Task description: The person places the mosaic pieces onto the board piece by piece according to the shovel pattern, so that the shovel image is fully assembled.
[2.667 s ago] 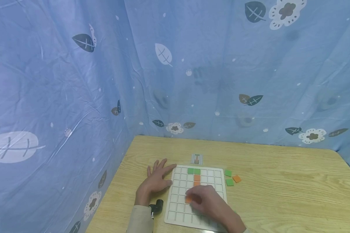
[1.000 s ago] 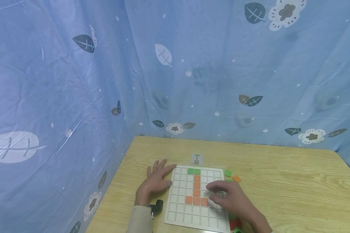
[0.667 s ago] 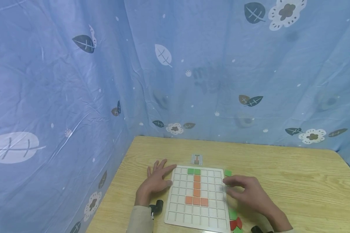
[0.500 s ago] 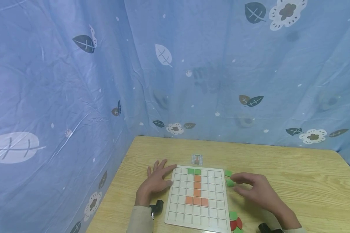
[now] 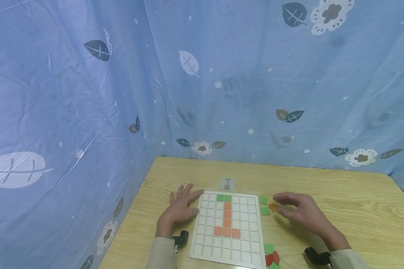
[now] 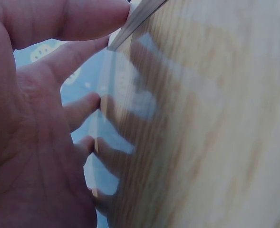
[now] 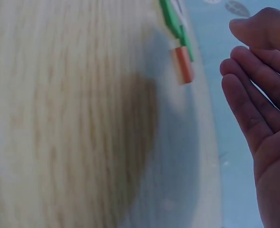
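Observation:
A white gridded board lies on the wooden table. Orange square tiles on it form a column crossing a short row, with two green tiles above. Spread fingers of my left hand touch the board's left edge; the left wrist view shows the thumb at the board's rim. My right hand hovers beside a loose orange tile, thumb and fingers apart and nothing held. In the right wrist view a gap separates that orange tile from the fingertips.
Two loose green tiles lie between the board and the orange one. Red pieces and more green tiles sit by the board's lower right corner. A small patterned card lies behind the board. Blue curtain surrounds the table.
My right hand has moved off the board to the right, uncovering the orange row and the loose tiles. My left hand has stayed at the board's left edge.

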Demonstrator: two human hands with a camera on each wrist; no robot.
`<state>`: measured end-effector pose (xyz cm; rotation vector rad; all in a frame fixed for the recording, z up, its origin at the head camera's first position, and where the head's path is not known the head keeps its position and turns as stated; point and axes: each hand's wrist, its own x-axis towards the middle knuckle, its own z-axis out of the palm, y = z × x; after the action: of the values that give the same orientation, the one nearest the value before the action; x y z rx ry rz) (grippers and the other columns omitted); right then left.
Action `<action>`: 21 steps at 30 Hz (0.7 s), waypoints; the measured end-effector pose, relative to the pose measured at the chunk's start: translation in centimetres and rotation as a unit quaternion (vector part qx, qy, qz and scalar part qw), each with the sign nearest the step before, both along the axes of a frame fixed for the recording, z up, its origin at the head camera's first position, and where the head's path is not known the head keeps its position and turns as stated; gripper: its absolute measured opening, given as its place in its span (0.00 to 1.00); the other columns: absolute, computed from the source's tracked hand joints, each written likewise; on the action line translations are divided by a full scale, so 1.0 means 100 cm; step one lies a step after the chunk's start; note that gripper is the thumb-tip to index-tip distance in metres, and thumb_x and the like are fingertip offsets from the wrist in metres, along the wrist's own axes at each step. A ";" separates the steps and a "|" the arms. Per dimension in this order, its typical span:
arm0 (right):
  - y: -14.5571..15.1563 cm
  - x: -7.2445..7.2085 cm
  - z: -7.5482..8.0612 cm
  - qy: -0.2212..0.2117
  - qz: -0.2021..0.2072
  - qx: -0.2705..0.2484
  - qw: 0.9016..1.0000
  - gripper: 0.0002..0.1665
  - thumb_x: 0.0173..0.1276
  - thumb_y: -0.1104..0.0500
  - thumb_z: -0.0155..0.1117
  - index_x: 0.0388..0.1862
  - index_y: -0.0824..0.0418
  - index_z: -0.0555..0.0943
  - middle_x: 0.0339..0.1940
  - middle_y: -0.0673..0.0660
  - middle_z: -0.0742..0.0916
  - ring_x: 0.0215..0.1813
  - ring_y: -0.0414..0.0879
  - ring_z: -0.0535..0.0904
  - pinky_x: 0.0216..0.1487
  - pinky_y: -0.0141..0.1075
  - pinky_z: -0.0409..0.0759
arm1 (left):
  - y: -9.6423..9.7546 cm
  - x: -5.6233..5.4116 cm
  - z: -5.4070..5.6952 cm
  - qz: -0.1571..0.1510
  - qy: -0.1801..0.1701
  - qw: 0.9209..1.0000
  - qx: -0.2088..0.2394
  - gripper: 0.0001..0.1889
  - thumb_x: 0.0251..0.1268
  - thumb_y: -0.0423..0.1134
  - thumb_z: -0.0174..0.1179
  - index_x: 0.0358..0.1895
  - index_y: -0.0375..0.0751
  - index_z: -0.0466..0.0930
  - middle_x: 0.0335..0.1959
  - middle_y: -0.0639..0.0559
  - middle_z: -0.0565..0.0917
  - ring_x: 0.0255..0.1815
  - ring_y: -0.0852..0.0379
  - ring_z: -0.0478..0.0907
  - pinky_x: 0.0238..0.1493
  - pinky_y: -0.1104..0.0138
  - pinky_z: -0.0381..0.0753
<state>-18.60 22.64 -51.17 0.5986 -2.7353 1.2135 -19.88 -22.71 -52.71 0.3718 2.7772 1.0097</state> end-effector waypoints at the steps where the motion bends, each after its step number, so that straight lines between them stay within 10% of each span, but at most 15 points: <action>1: 0.000 -0.002 -0.001 -0.007 0.000 0.000 1.000 0.21 0.69 0.57 0.81 0.59 0.56 0.91 0.56 0.51 0.94 0.56 0.41 0.91 0.57 0.40 0.91 | 0.000 0.000 0.000 -0.001 0.000 1.000 0.001 0.41 0.60 0.36 0.64 0.82 0.57 0.74 0.91 0.38 0.53 0.92 0.27 0.35 0.82 0.23 0.25; 21: -0.003 -0.020 -0.019 -0.040 0.009 0.061 0.997 0.24 0.64 0.63 0.81 0.59 0.54 0.90 0.57 0.51 0.93 0.60 0.52 0.91 0.63 0.43 0.90 | 0.001 -0.001 0.001 0.004 -0.002 1.000 -0.012 0.39 0.63 0.37 0.65 0.82 0.58 0.74 0.92 0.39 0.53 0.92 0.27 0.35 0.83 0.24 0.25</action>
<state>-20.62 22.37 -53.02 0.6012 -2.8937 1.1048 -19.95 -22.63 -52.65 0.3542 2.7879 0.9765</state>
